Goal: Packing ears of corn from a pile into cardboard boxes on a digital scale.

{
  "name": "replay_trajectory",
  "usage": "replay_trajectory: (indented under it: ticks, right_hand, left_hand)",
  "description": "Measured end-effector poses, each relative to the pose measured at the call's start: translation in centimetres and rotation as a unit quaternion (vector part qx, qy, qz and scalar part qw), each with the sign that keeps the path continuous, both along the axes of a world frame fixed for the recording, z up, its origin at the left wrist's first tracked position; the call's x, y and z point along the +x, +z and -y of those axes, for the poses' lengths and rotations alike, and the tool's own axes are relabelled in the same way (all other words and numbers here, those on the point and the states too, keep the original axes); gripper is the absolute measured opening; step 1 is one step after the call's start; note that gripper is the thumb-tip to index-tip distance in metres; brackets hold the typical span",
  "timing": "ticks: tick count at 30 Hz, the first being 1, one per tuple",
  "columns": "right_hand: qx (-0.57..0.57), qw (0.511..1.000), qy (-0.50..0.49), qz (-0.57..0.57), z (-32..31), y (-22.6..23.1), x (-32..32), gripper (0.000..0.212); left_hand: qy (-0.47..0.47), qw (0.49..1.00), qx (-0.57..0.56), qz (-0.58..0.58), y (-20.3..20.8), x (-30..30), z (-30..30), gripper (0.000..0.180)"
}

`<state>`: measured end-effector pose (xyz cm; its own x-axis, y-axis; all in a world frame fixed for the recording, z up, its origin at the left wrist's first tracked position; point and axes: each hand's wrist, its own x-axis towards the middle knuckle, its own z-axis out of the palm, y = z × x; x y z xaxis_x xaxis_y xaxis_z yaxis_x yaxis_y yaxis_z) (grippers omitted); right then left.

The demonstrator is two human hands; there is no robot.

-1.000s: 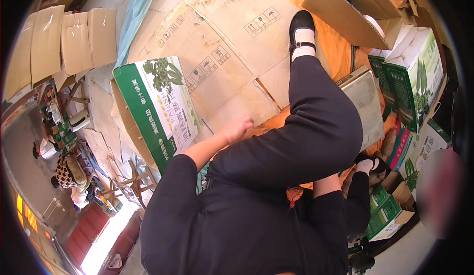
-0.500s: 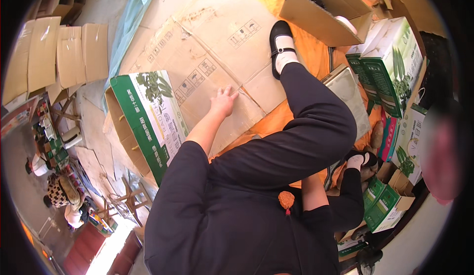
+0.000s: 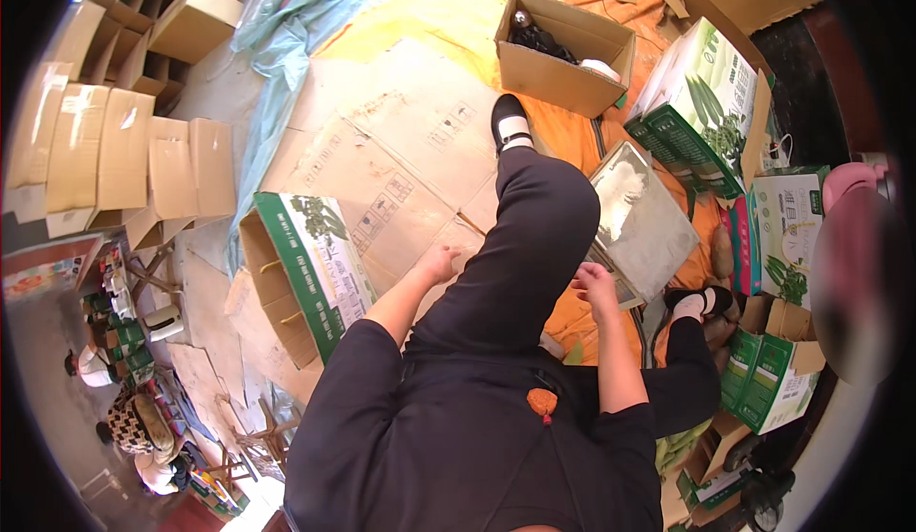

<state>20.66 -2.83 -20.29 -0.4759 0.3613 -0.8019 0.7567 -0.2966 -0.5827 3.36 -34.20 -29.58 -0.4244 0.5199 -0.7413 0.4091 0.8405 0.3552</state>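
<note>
My left hand point(image 3: 439, 263) is beside my raised thigh, over the flattened cardboard point(image 3: 391, 131) spread on the floor. Its fingers are loosely apart, with nothing seen in them. On the other side of that leg is my right hand point(image 3: 597, 290), its fingers bent but apart and holding nothing visible. Closest to it lies a flat, silvery rectangular panel point(image 3: 641, 222). Left of my left forearm, an open green-and-white carton point(image 3: 310, 265) with yellow cord loops rests on its side. My legs, in black trousers, partly hide the cardboard and orange sheet.
An open brown box point(image 3: 563, 64) holds dark items ahead. Green-and-white vegetable cartons point(image 3: 706, 103) stand at the right, with smaller green cartons point(image 3: 763, 379) nearer. Stacked brown boxes point(image 3: 124, 150) and a blue plastic sheet point(image 3: 277, 64) are at the left. People point(image 3: 138, 427) are farther off.
My left hand has left the cardboard and drawn back toward my leg. My right hand has come out from behind the thigh. The raised knee has shifted left, and the view has changed.
</note>
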Motion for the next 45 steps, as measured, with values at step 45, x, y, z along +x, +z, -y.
replay_trajectory:
  ticks: [45]
  right_hand:
    - [-0.001,0.997,-0.07,-0.032,-5.8,2.8,1.3,0.019]
  left_hand:
    - [0.793,0.59,-0.124,-0.091,14.6,15.0,36.2,0.014]
